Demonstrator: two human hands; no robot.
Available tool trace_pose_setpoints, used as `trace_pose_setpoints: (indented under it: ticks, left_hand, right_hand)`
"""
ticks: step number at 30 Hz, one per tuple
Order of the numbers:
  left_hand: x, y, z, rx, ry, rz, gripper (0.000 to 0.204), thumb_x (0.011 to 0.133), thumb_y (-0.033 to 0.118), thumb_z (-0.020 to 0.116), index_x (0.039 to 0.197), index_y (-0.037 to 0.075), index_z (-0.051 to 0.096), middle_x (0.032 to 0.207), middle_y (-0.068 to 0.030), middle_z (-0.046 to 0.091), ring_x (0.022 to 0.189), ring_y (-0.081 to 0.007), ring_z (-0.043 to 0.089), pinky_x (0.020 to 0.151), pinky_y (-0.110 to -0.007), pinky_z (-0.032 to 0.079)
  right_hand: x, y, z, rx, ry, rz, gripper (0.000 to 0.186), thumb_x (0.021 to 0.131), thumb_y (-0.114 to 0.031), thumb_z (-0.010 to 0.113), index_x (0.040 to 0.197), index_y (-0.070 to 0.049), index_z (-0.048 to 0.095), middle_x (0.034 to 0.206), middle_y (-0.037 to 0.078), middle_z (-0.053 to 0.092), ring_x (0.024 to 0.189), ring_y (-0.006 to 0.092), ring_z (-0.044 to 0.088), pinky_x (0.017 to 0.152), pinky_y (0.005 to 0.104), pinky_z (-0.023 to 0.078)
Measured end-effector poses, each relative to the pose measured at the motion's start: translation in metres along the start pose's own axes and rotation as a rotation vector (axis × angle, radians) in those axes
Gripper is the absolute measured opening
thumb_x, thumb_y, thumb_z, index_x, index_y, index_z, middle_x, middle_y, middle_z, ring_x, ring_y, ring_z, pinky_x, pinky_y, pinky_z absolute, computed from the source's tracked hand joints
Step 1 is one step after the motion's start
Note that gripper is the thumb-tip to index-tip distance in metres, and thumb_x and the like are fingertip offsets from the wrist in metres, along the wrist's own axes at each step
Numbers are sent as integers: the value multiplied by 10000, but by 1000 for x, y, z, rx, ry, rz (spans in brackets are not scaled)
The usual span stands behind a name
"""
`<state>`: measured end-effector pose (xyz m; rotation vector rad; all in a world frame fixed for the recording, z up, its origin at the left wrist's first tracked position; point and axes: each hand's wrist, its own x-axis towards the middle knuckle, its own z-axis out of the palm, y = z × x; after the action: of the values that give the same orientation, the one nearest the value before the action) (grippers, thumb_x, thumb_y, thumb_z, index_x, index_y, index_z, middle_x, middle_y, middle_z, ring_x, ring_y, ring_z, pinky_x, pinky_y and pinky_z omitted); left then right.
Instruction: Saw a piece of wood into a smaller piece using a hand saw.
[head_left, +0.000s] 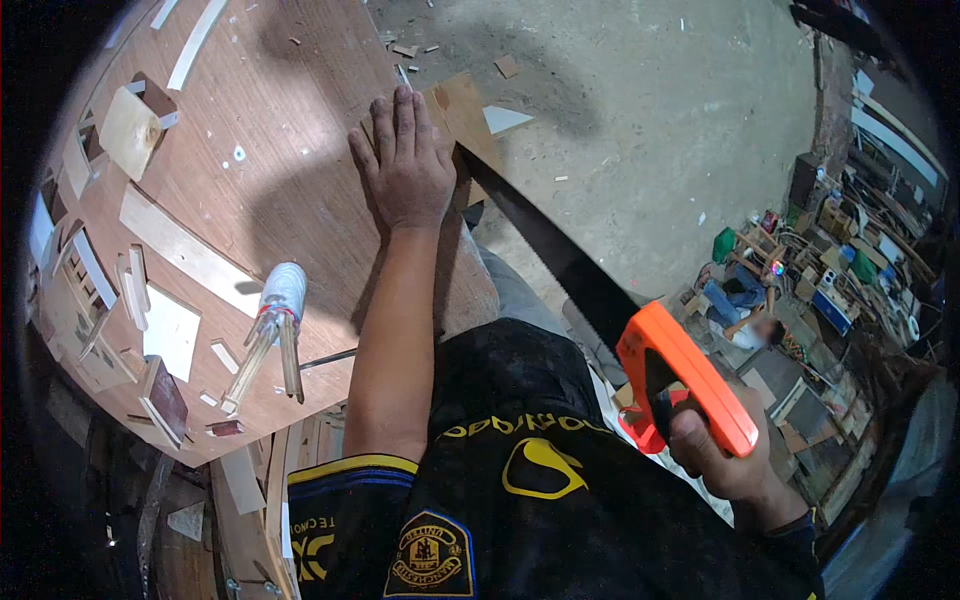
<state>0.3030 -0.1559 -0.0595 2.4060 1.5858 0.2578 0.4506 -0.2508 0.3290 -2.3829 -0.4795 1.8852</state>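
Observation:
My left hand (410, 170) lies flat, fingers stretched forward, on a thin brown wooden board (462, 112) at the right edge of the wooden tabletop (300, 150). The board juts past that edge. My right hand (722, 455) is wrapped round the orange handle of a handsaw (690, 365). Its dark, toothed blade slants up and left, and the tip meets the board just right of my left hand. Whether the teeth sit in a cut is too small to tell.
A whitish plastic-wrapped object with wooden sticks (284, 290) stands left of my forearm. Wood strips (185, 240) and offcuts (165, 400) are scattered on the tabletop. A white triangular scrap (505, 119) lies beyond the board. Another person (740, 325) is at the right, among piled clutter (850, 250).

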Motion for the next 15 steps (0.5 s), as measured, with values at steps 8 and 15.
trace_pose_setpoints:
  ticks: [8,15]
  left_hand:
    - [6,5,-5,3,22,0,525,930,262,448,1430,106,422,1506,-31,380,1407,-282,307,1133,-562,154]
    - [0,-4,3,-16,56,-11,534,911,248,467,1423,100,430,1506,-38,380,1395,-297,329,1129,-568,156]
  right_hand:
    - [49,-10,19,-113,24,-60,335,915,-323,640,843,-2,581,619,114,521,546,242,529,536,350,417]
    - [68,10,21,-108,43,-97,329,925,-323,619,866,0,592,653,135,556,592,228,567,574,350,440]
